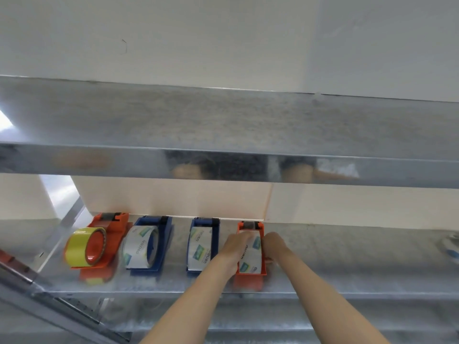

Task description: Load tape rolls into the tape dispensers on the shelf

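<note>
The step in hand looks like pushing the white tape roll [250, 254] down into the orange dispenser [248, 279], low in the middle of the frame on the shelf [347, 259].

To do it well, keep the roll standing straight between the two orange walls. Push it down evenly on both sides so it does not tip. The hole in the roll should slip onto the round holder inside, but I cannot see that holder here. Hold the dispenser steady so it does not slide back to the wall. The loose end of the tape should point to the cutter at the far end.

Both bare arms come up from the bottom of the frame and reach onto the shelf. The hands are close together, one on each side of the roll. The left hand [233, 247] has its fingers bent over the top left of the roll and holds it. The right hand [274, 244] is tight against the right side. The picture is blurry there, so I cannot tell if it holds the roll or the dispenser wall.

To the left, three other dispensers [164, 227] already have rolls in them.
</note>
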